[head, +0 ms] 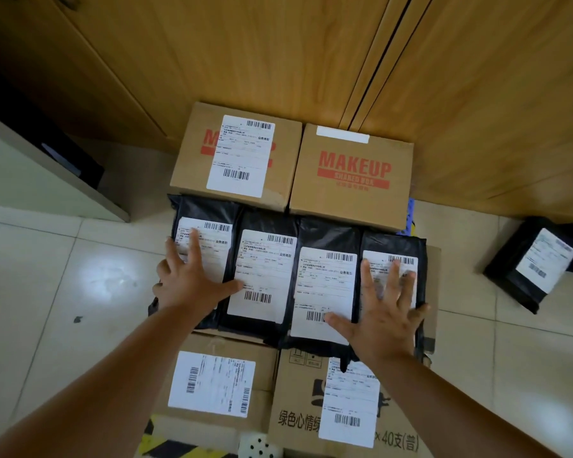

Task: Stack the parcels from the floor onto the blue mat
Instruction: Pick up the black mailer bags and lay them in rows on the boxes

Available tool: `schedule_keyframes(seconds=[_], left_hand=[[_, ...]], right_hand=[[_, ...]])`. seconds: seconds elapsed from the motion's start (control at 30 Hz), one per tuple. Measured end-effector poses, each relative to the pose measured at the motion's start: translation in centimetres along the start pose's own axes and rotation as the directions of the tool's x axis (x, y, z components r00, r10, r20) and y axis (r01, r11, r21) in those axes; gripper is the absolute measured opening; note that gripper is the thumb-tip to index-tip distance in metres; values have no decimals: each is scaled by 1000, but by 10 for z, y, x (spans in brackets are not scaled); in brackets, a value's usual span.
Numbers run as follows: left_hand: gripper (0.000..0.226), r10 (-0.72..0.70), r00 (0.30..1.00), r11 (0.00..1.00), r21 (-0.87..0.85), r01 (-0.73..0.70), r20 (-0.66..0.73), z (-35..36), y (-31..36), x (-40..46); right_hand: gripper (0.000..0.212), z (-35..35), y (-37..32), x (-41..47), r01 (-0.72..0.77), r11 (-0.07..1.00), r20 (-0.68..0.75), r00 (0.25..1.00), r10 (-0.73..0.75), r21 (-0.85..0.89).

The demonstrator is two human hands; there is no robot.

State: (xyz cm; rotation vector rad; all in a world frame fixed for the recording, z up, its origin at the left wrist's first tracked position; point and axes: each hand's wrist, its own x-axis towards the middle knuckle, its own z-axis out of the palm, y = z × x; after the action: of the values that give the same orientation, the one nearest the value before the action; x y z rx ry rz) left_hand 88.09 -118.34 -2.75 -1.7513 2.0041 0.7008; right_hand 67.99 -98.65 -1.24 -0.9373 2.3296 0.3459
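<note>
Four black parcels (295,279) lay side by side on four cardboard boxes (351,176), with a sliver of blue mat (410,216) showing beneath. My left hand (189,285) pressed flat, fingers spread, on the leftmost; my right hand (384,312) did likewise on the rightmost. A fifth black parcel (533,262) remained on the tiled floor (47,276).

Head view, steeply down, close over parcels (298,279).

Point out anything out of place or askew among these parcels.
One black parcel lies apart on the floor tiles at right, tilted, not with the stack. The four black bags under the left hand and right hand sit in a fairly even row, overlapping slightly.
</note>
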Motion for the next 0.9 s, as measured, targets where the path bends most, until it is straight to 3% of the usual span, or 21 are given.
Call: schedule_keyframes(seconds=[0.13, 0.3, 0.6, 0.7, 0.8, 0.9], left_hand=[[127, 36, 999, 999, 26, -36, -11, 2, -2, 2], [122, 215, 977, 957, 198, -212, 6, 9, 0, 2], [116, 231, 973, 927, 297, -228, 27, 2, 11, -7], [103, 362, 932, 868, 354, -347, 27, 6, 26, -24], [99, 490, 861, 783, 366, -503, 136, 20, 50, -39], [100, 541, 813, 700, 419, -578, 218, 34, 68, -40]], right_hand=[[113, 1, -5, 1, -20, 998, 64, 998, 24, -58], [110, 0, -8, 7, -31, 999, 146, 989, 33, -18], [109, -7, -10, 5, -29, 999, 151, 988, 35, -37], [115, -6, -10, 1, -43, 999, 79, 996, 44, -7], [114, -4, -14, 2, -84, 996, 60, 995, 84, 3], [115, -3, -13, 9, -26, 999, 61, 998, 28, -29]])
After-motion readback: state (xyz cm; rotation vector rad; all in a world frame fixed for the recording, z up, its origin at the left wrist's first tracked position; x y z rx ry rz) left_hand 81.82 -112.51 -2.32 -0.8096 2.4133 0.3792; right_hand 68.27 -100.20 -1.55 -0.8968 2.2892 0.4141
